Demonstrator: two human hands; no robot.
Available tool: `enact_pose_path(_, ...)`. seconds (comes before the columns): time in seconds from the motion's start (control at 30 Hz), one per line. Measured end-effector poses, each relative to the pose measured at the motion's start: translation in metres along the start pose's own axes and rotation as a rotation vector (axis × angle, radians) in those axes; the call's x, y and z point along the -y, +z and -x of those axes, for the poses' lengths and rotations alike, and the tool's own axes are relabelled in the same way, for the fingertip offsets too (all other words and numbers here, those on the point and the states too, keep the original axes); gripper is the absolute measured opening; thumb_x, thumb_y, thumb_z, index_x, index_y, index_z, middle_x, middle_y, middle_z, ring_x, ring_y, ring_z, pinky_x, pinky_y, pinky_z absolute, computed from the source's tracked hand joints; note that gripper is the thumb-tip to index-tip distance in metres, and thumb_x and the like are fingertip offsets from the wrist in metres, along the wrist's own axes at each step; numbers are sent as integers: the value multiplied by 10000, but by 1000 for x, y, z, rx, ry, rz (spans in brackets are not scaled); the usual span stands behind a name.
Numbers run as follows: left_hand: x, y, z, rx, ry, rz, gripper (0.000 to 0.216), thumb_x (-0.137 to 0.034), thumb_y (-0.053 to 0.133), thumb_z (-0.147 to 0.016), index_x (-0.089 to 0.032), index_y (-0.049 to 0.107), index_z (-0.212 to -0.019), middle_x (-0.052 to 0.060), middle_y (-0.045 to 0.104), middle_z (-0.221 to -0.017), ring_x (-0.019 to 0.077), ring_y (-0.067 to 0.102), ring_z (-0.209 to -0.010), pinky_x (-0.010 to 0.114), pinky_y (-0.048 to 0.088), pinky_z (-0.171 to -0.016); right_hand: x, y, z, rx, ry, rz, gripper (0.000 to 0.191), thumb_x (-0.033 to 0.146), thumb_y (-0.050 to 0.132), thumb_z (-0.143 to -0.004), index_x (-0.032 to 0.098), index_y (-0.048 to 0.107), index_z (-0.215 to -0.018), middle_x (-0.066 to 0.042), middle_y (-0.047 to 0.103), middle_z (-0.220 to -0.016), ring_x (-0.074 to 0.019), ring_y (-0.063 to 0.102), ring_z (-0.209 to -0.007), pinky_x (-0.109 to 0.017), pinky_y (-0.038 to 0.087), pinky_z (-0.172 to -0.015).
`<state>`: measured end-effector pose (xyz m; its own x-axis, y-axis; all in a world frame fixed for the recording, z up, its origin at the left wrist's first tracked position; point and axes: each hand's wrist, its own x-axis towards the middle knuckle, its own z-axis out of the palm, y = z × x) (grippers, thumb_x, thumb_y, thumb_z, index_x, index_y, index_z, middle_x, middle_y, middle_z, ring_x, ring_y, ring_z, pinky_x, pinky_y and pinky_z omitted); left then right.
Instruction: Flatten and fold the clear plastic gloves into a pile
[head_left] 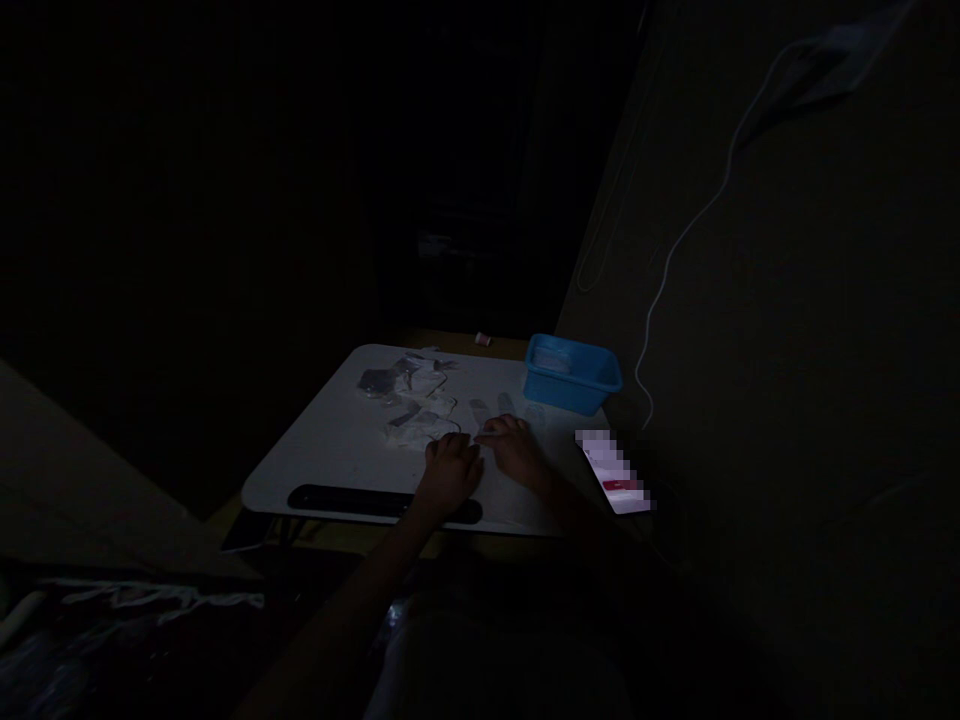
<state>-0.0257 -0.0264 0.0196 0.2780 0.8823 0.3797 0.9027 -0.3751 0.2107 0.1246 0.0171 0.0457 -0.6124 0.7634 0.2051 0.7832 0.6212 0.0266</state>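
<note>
The scene is very dark. My left hand [452, 472] is closed with curled fingers, low over the white table [337, 440]. Close by on its right, my right hand [516, 452] has its fingers pinched around a small pale thing, too dim to name. Whatever my left fingers hold is hidden. Just beyond the hands lie several pale, translucent strips [505, 403]. Crumpled white pieces with clear plastic [420, 425] lie to the left of the hands, with another such heap [409, 378] farther back.
A blue plastic basket [574, 392] stands at the back right corner with something pale inside. A lit phone [615, 472] lies at the right edge. One white cable [667, 260] hangs along the wall. A black slot [352, 499] runs along the near edge. A small roll [483, 340] sits behind.
</note>
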Motion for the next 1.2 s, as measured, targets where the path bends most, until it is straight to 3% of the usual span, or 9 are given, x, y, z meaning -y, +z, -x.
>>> enact_pose_path(0.2, -2, -2, 0, 6, -15, 17, 285, -318, 398, -832, -222, 588, -1022, 85, 526, -1156, 252, 394, -1101, 443, 308, -876, 1, -2, -2, 65, 17, 45, 408, 112, 455, -793, 349, 565, -1106, -32, 510, -1128, -210, 383, -1048, -340, 305, -812)
enact_pose_path(0.43, -2, -5, 1, -32, -6, 41, 259, -290, 406, -820, -210, 649, -860, 76, 571, -1055, 238, 424, -1041, 417, 314, -853, -3, -2, -11, 53, 39, 83, 386, 119, 434, -801, 316, 580, -1100, -58, 525, -1095, -220, 396, -1028, -347, 300, -805)
enact_pose_path(0.8, -2, -7, 2, -13, 0, 43, 229, -274, 417, -808, -190, 629, -830, 70, 587, -945, 228, 450, -973, 392, 322, -811, -5, -3, -14, 34, 89, 72, 427, 90, 427, -768, 276, 555, -1131, -68, 539, -1077, -214, 420, -1004, -343, 299, -799)
enact_pose_path(1.0, 1, -5, 1, -33, 21, 49, 214, -269, 429, -799, -193, 621, -858, 68, 591, -960, 231, 461, -973, 390, 338, -807, -38, -2, 19, -82, 260, -42, 386, 55, 390, -739, 190, 623, -1016, -79, 608, -971, -197, 499, -935, -337, 357, -828)
enact_pose_path(1.1, 3, -4, 1, -36, 55, 75, 210, -263, 433, -794, -186, 627, -818, 67, 597, -937, 226, 479, -950, 378, 357, -795, -59, 7, 42, -314, 361, -173, 386, 48, 363, -710, 140, 617, -986, -94, 605, -1002, -187, 515, -959, -334, 392, -870)
enact_pose_path(1.2, 6, -2, -1, -49, 100, 120, 211, -262, 437, -790, -179, 631, -800, 67, 605, -918, 210, 500, -920, 354, 376, -796, -69, 17, 60, -424, 364, -265, 392, 71, 353, -712, 165, 600, -1000, -74, 621, -983, -181, 546, -934, -356, 423, -871)
